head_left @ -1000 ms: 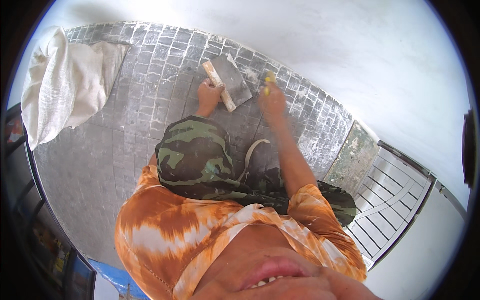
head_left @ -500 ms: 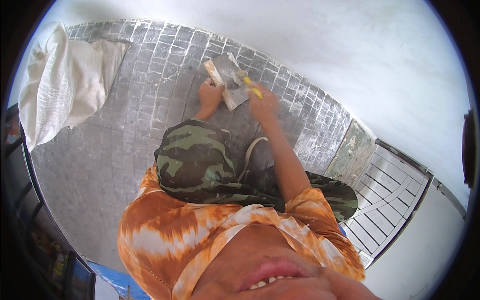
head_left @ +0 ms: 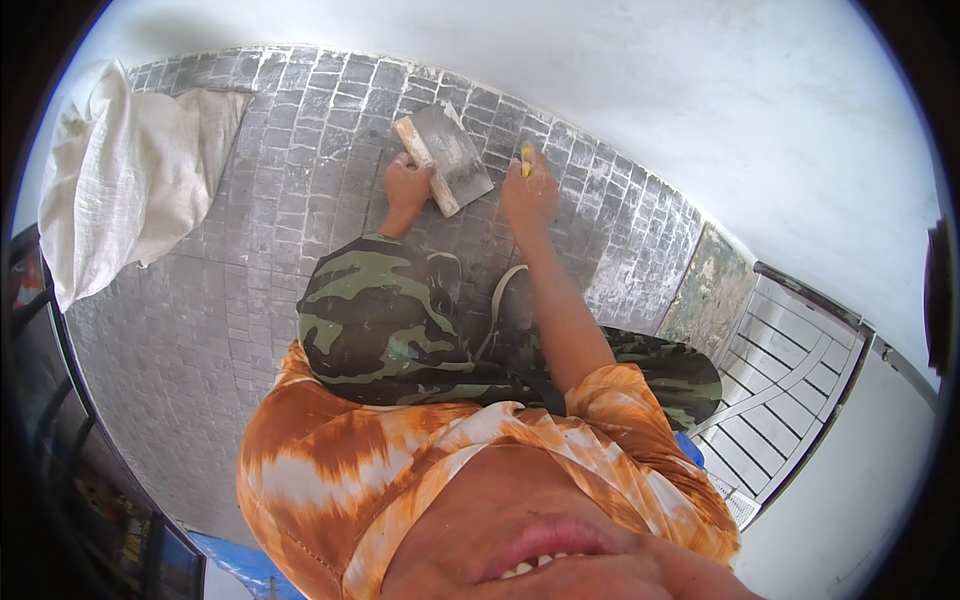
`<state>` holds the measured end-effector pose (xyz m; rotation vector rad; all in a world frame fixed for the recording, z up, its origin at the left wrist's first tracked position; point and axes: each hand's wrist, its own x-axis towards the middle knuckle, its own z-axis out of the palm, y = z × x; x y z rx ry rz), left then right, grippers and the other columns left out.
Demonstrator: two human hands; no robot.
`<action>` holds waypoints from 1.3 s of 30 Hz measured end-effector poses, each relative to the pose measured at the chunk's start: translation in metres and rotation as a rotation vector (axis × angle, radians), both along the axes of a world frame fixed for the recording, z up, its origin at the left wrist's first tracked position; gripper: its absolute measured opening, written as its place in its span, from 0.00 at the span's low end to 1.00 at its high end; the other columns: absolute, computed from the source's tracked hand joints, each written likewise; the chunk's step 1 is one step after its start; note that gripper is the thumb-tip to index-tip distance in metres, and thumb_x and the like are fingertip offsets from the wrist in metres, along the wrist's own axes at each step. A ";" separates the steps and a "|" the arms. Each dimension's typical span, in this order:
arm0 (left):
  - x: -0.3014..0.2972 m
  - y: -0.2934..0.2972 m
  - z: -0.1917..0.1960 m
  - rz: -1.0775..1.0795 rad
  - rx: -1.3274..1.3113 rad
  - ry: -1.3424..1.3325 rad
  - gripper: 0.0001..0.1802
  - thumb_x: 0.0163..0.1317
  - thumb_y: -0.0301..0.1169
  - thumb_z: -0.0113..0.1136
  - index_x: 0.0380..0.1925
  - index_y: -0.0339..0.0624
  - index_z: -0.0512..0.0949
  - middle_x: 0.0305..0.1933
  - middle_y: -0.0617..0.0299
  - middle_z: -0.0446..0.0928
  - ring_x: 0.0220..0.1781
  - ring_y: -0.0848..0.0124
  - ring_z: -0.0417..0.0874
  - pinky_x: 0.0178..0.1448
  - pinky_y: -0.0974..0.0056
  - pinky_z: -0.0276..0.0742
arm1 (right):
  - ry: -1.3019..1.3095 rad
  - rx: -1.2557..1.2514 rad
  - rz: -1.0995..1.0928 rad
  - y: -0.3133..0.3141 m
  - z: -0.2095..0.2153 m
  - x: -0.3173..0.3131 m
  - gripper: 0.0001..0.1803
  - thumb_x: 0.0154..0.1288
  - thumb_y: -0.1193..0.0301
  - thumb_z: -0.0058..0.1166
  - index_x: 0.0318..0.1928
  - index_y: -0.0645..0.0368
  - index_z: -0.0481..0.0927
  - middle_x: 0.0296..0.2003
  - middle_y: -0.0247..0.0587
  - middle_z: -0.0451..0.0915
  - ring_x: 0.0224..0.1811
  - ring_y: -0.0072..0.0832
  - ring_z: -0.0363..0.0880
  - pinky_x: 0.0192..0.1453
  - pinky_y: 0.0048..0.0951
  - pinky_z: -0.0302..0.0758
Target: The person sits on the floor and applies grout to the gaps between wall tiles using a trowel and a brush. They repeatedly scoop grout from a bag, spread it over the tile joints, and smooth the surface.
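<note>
My left hand (head_left: pixel 407 187) is closed on the pale, worn back edge of a wide putty knife (head_left: pixel 462 150). Its grey metal blade lies tilted above the tiles, with white putty along the far corner. To the right of that blade, and apart from it, my right hand (head_left: pixel 531 198) is wrapped round a yellow-handled putty knife (head_left: pixel 526 160). Only the handle of this smaller tool shows clearly; its blade end is hard to make out against the wall's foot.
A smooth white wall (head_left: pixel 700 110) rises beyond the grey tiled floor (head_left: pixel 180 330). A white woven sack (head_left: pixel 140 170) stands at the far left. On the right are a mottled greenish slab (head_left: pixel 708 283) and a slatted metal gate (head_left: pixel 780 370). My camouflage-clad knees are bent close by.
The yellow-handled putty knife has come off the wide blade and moved to the right and away from me. My left hand has shifted slightly left with the wide putty knife.
</note>
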<state>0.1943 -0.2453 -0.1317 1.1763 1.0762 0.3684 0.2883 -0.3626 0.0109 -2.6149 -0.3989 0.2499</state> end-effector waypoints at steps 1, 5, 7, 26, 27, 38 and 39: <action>0.000 -0.002 0.001 0.013 -0.025 -0.027 0.14 0.56 0.24 0.68 0.40 0.27 0.79 0.34 0.50 0.85 0.31 0.67 0.87 0.33 0.64 0.80 | -0.051 -0.040 -0.072 -0.001 0.001 0.000 0.17 0.65 0.57 0.56 0.47 0.55 0.82 0.40 0.54 0.85 0.45 0.51 0.84 0.48 0.46 0.78; 0.003 -0.003 0.007 0.085 -0.081 -0.099 0.14 0.57 0.24 0.68 0.40 0.25 0.78 0.32 0.51 0.84 0.29 0.68 0.86 0.29 0.65 0.80 | 0.057 -0.015 0.115 -0.011 0.015 0.012 0.17 0.66 0.62 0.56 0.50 0.57 0.82 0.41 0.50 0.85 0.45 0.51 0.84 0.50 0.47 0.79; 0.004 0.003 0.010 0.108 -0.080 -0.090 0.13 0.58 0.23 0.67 0.40 0.25 0.77 0.31 0.52 0.83 0.27 0.68 0.85 0.26 0.65 0.79 | -0.056 -0.040 -0.012 -0.019 0.015 0.031 0.17 0.66 0.62 0.56 0.50 0.57 0.82 0.39 0.50 0.85 0.45 0.50 0.84 0.49 0.46 0.80; 0.021 0.070 0.026 0.241 -0.024 -0.063 0.14 0.58 0.26 0.68 0.38 0.25 0.79 0.29 0.51 0.82 0.25 0.67 0.85 0.23 0.65 0.80 | 0.080 0.149 0.528 0.082 -0.018 0.086 0.16 0.61 0.66 0.64 0.48 0.57 0.87 0.45 0.52 0.85 0.46 0.46 0.85 0.55 0.41 0.78; 0.020 0.071 0.026 0.248 -0.013 -0.049 0.13 0.58 0.26 0.68 0.38 0.25 0.79 0.29 0.51 0.82 0.25 0.66 0.85 0.23 0.65 0.80 | 0.047 0.168 0.488 0.083 -0.014 0.085 0.15 0.61 0.66 0.64 0.47 0.57 0.87 0.45 0.53 0.85 0.46 0.45 0.85 0.55 0.40 0.78; 0.015 0.076 0.020 0.251 -0.027 -0.042 0.15 0.58 0.25 0.67 0.41 0.24 0.77 0.31 0.51 0.82 0.26 0.67 0.85 0.22 0.67 0.80 | 0.156 -0.032 0.537 0.109 0.004 0.076 0.17 0.62 0.60 0.63 0.51 0.45 0.87 0.46 0.45 0.86 0.50 0.45 0.83 0.57 0.41 0.77; 0.015 0.076 0.019 0.257 -0.006 -0.028 0.15 0.58 0.25 0.67 0.41 0.24 0.77 0.31 0.51 0.82 0.26 0.67 0.85 0.22 0.67 0.80 | 0.172 -0.007 0.466 0.111 0.004 0.075 0.17 0.62 0.59 0.64 0.51 0.44 0.87 0.47 0.45 0.86 0.51 0.44 0.83 0.58 0.41 0.77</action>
